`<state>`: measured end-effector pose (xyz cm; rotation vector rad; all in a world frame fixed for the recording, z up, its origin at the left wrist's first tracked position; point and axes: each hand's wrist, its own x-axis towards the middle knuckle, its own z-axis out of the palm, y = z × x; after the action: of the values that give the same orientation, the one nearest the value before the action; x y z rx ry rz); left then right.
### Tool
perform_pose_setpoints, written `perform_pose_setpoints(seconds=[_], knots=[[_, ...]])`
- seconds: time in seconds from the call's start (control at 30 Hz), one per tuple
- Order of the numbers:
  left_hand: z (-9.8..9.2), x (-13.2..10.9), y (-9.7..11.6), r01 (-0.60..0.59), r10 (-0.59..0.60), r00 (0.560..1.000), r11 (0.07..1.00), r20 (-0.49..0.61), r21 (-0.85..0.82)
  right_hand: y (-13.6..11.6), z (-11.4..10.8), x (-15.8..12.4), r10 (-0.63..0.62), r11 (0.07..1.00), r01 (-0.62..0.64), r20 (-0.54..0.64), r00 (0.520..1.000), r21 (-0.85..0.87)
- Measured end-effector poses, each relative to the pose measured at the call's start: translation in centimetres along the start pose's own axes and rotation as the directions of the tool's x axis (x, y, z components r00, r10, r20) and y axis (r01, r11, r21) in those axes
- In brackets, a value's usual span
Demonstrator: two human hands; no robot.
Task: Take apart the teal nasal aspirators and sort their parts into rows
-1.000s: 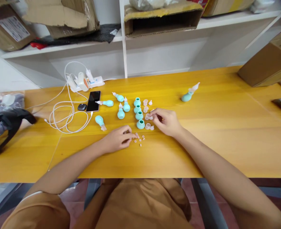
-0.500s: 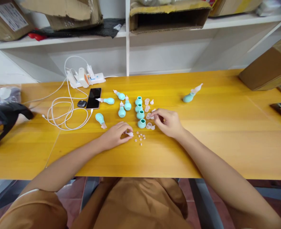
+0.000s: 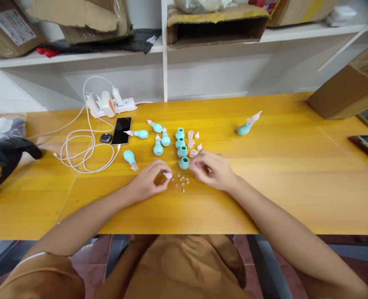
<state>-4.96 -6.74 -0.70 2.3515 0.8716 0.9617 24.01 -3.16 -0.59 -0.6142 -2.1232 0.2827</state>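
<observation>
My left hand (image 3: pixel 151 181) pinches a small white cone-shaped nozzle tip (image 3: pixel 168 175) between thumb and forefinger, just over the table. Opposite it, my right hand (image 3: pixel 214 170) is closed, fingertips together on a pale translucent piece that is mostly hidden. Tiny translucent rings (image 3: pixel 183 184) lie scattered between the hands. Beyond them stands a row of open turquoise squeeze bulbs (image 3: pixel 184 163). Beside that row are translucent cup-shaped connectors (image 3: pixel 191 143) and small nozzle tips (image 3: pixel 199 147), some partly covered by my right hand.
Several assembled nasal aspirators (image 3: pixel 158 146) lie to the left, and another aspirator (image 3: pixel 244 129) is at the right. A phone (image 3: pixel 122 130), a black mouse-like object (image 3: pixel 105 138), a coiled white cable (image 3: pixel 67 151) and a power strip (image 3: pixel 126 105) occupy the left. A cardboard box (image 3: pixel 347 89) stands far right.
My right hand has moved left and toward me from the connectors, its fingertips now pinched together. My left hand still holds the nozzle tip, now turned somewhat. The camera view has shifted slightly.
</observation>
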Motion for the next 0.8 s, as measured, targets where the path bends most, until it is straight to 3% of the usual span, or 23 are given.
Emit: perform_pose_setpoints(seconds=[0.1,0.17,0.27,0.37,0.43,0.5,0.57,0.63,0.7,0.77,0.8], knots=[[0.5,-0.6,1.0,-0.07,0.07,0.998,0.997,-0.008,-0.023,-2.7,1.4,0.0,-0.203,0.979,0.203,0.104,0.974,0.01],[0.8,-1.0,1.4,-0.073,0.074,0.997,0.996,0.01,-0.056,-3.9,2.2,-0.1,-0.245,0.968,0.25,0.171,0.954,-0.008],[1.2,-1.3,1.8,-0.038,0.037,0.999,0.992,-0.009,-0.118,-4.6,2.8,-0.3,-0.183,0.983,0.177,0.186,0.965,0.05],[1.0,-0.9,2.0,-0.048,0.041,0.998,0.985,-0.045,-0.166,-4.2,2.3,-0.1,-0.109,0.966,0.073,0.136,0.985,0.246],[-0.4,-0.3,1.7,-0.05,0.05,0.999,0.993,-0.001,-0.106,-3.4,1.4,0.3,-0.056,0.951,0.033,0.067,0.996,0.306],[-3.0,0.5,0.8,-0.011,0.005,0.996,0.997,0.084,0.077,-1.8,0.0,0.8,0.089,0.957,-0.067,-0.068,0.994,0.281],[-6.2,1.1,-0.9,0.025,-0.075,0.973,0.973,0.216,0.228,0.5,-1.7,1.2,0.288,0.948,-0.238,-0.248,0.925,0.212],[-9.3,1.3,-3.1,0.058,-0.158,0.957,0.926,0.245,0.372,3.4,-3.3,1.2,0.375,0.925,-0.373,-0.362,0.853,0.079],[-11.5,1.0,-5.2,0.08,-0.242,0.917,0.89,0.316,0.449,5.8,-4.6,0.9,0.394,0.904,-0.424,-0.274,0.877,-0.059],[-12.4,0.5,-6.6,0.101,-0.299,0.881,0.876,0.367,0.471,7.3,-5.7,0.4,0.445,0.891,-0.446,-0.033,0.895,-0.084],[-12.5,0.2,-7.0,0.116,-0.323,0.867,0.872,0.38,0.476,7.5,-6.1,0.2,0.474,0.88,-0.471,0.096,0.875,-0.057]])
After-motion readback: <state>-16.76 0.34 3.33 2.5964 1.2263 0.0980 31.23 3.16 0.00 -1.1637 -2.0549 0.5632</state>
